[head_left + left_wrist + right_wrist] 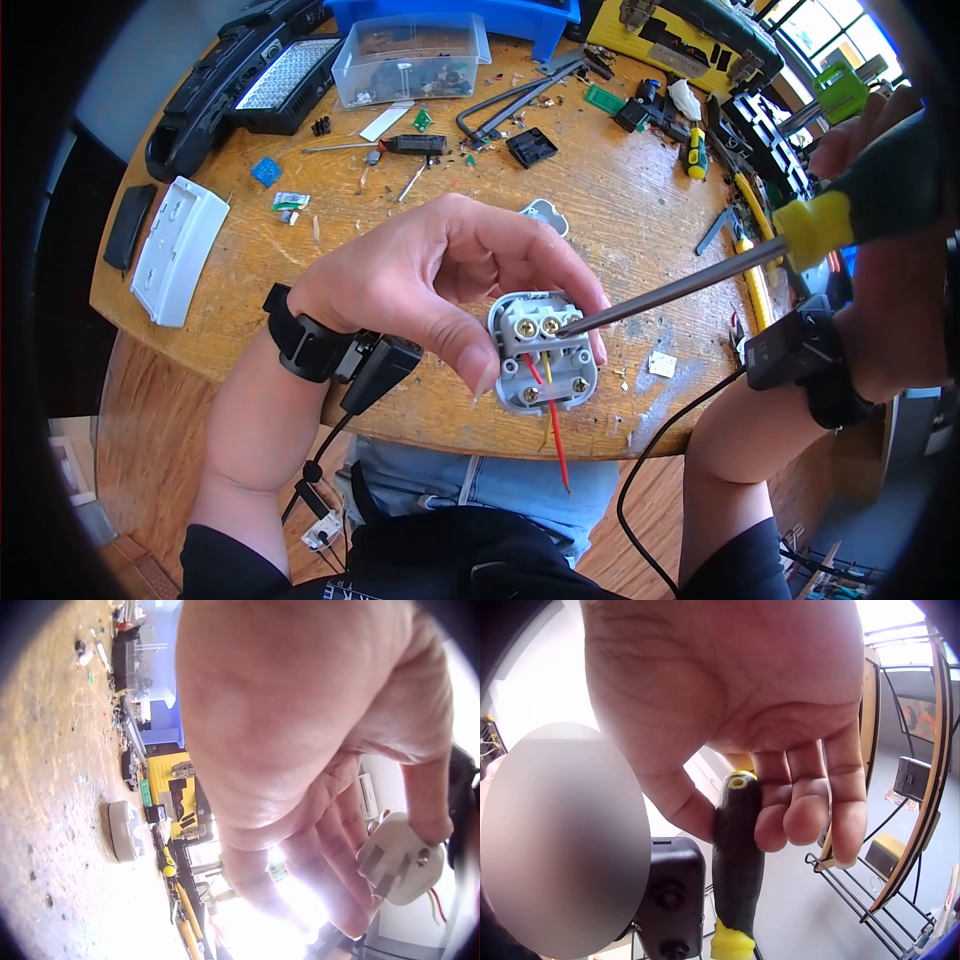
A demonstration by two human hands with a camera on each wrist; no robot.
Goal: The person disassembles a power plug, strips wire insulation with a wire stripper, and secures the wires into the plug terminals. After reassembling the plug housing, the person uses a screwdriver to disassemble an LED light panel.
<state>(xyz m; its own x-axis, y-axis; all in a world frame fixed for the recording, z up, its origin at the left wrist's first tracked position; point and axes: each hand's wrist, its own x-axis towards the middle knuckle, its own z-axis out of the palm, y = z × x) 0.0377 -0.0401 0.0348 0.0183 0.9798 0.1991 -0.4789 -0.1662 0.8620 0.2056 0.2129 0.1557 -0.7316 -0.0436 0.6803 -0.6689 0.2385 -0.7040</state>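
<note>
My left hand (440, 270) grips a grey-white plug body (530, 385) between thumb and fingers, its open inside facing up in the head view. Red (560, 445) and yellow wires run into it and hang below. The left wrist view shows the plug's pinned face (405, 862) beside the left hand (300, 727). My right hand (742, 697) holds the dark handle (739, 847) of a screwdriver with yellow ends between thumb and fingers. In the head view its shaft (690, 285) slants down-left, the tip at the brass screws; exact contact is unclear.
The plug's other shell (545, 215) lies behind the left hand. Farther back are a clear bin (410, 65), a hacksaw, a black-handled screwdriver (415, 145) and a yellow toolbox (680, 45). A white casing (180, 250) lies left; pliers (752, 275) lie right. A cable hangs from the right wrist.
</note>
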